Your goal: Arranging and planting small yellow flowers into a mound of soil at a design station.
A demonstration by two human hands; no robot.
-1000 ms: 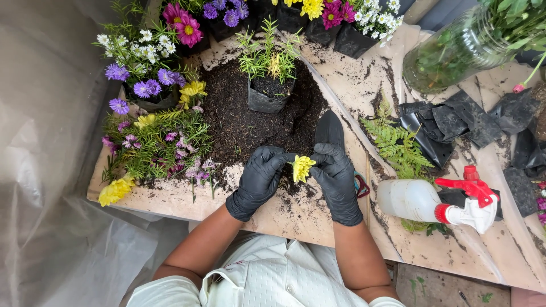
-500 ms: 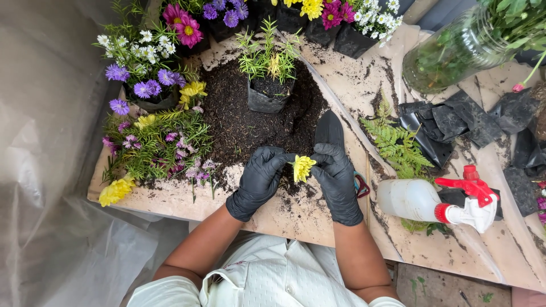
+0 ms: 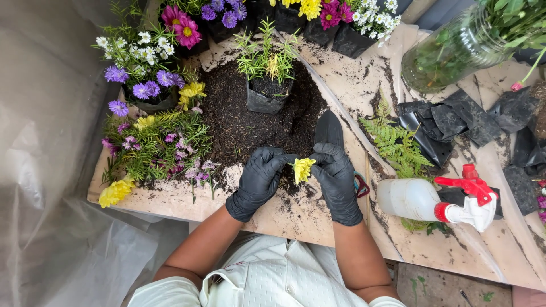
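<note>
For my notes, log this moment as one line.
left hand: pinching yellow flower | right hand: pinching it too | under them: soil | right: spray bottle

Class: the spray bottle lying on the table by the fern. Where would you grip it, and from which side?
Probably around the spray bottle's white body, coming from above. It lies on its side with the red trigger head pointing right, so the body is the broad, bare part. The right hand is nearest, though both hands hold a yellow flower.

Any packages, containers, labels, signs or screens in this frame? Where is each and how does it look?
No labels, signs or screens show.
Spray bottle: lying at right, translucent white, red trigger.
Glass jar: top right, clear, holding green stems.
Black plastic grow bag: centre, on soil, holding a green plant.
</note>
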